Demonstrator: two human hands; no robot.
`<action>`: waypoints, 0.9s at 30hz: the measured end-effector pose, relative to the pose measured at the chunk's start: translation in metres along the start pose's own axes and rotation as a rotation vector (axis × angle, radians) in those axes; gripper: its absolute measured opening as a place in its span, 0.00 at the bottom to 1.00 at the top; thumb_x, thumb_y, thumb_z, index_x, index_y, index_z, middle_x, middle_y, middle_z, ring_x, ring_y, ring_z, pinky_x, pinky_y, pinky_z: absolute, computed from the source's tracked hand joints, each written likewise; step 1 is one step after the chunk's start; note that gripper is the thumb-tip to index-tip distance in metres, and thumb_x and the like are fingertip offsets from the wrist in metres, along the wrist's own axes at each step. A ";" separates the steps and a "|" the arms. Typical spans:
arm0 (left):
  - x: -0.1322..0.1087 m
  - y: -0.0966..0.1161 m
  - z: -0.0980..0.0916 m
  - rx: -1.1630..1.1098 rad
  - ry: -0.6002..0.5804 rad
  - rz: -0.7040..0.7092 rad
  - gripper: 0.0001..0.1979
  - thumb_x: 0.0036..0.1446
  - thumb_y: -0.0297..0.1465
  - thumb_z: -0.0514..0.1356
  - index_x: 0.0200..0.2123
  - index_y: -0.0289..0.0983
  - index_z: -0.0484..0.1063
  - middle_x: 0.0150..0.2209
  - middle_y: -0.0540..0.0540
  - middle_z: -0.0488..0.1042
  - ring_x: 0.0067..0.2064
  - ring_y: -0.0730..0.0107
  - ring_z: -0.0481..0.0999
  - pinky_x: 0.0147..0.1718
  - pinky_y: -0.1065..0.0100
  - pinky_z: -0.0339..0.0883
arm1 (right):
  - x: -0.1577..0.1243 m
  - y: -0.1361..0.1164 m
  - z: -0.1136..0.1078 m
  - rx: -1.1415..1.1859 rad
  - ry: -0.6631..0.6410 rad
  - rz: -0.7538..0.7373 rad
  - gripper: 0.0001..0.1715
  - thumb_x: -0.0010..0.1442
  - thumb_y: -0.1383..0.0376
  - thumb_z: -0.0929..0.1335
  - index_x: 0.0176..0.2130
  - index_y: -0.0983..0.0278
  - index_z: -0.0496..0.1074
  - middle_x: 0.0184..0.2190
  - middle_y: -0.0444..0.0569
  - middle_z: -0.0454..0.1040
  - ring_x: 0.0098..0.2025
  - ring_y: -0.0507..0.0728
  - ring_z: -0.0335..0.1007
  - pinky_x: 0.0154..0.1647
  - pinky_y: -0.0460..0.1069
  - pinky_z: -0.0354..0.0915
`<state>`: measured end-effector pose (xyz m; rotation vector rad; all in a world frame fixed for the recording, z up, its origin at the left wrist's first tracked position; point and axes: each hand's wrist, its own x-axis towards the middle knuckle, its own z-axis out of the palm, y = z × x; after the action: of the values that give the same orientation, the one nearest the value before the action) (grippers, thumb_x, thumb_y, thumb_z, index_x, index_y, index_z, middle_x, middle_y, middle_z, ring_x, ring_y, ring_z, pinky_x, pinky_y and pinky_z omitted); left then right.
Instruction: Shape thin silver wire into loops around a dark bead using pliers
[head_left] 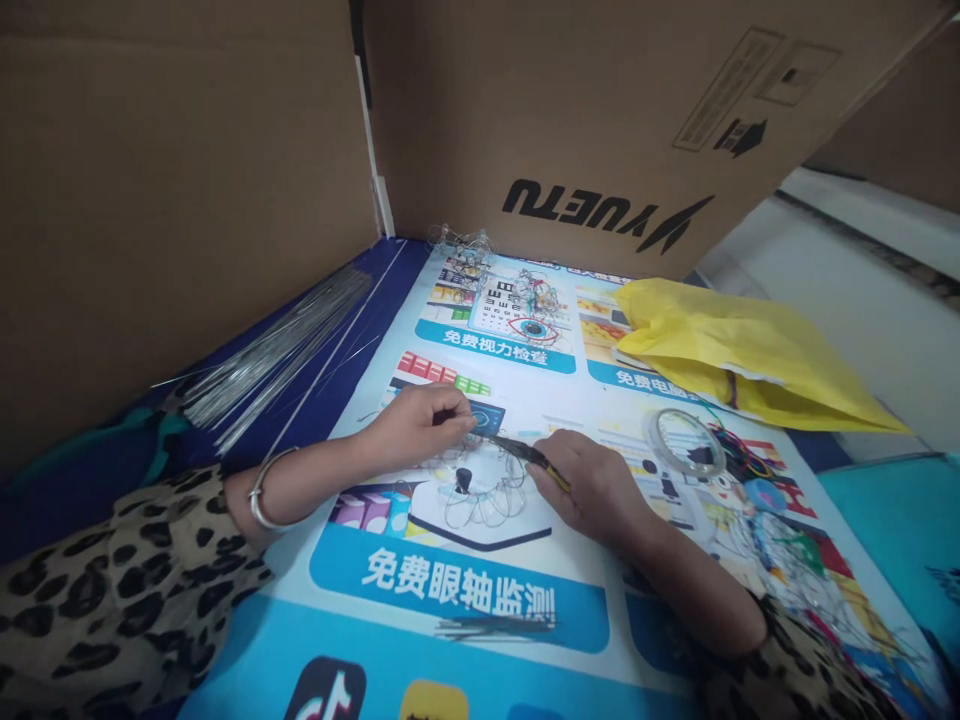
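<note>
My right hand point(596, 485) is closed around dark pliers point(516, 447) with a yellow-edged handle, their jaws pointing left. The thumb and forefinger of my left hand point(420, 425) pinch at the top of a looped wire piece point(487, 510), right by the plier tips. Thin wire loops fan out below the two hands like petals. The exact spot where wire and jaws meet is too small to make out. Below lies a small bundle of short wires point(495, 627) on the printed poster point(352, 625).
Cardboard walls point(585, 120) stand at the back and left. A bundle of long straight wires point(277, 350) lies on the left. Wire tangles point(536, 290) sit at the back. Rightward are a yellow bag point(742, 350), a clear round spool point(686, 440) and coloured wire pieces point(795, 540).
</note>
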<state>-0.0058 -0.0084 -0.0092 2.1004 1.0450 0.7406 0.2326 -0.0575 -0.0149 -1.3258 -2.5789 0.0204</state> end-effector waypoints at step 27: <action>0.016 0.028 -0.012 0.413 -0.248 0.485 0.10 0.59 0.30 0.52 0.40 0.38 0.72 0.39 0.46 0.73 0.41 0.68 0.71 0.38 0.70 0.65 | 0.002 0.006 -0.003 0.109 -0.104 -0.005 0.14 0.61 0.60 0.57 0.36 0.64 0.67 0.32 0.48 0.70 0.36 0.54 0.64 0.35 0.47 0.58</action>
<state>0.0062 -0.0040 0.0224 2.7715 0.5881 0.4871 0.2369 -0.0526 -0.0118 -1.3112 -2.6246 0.2315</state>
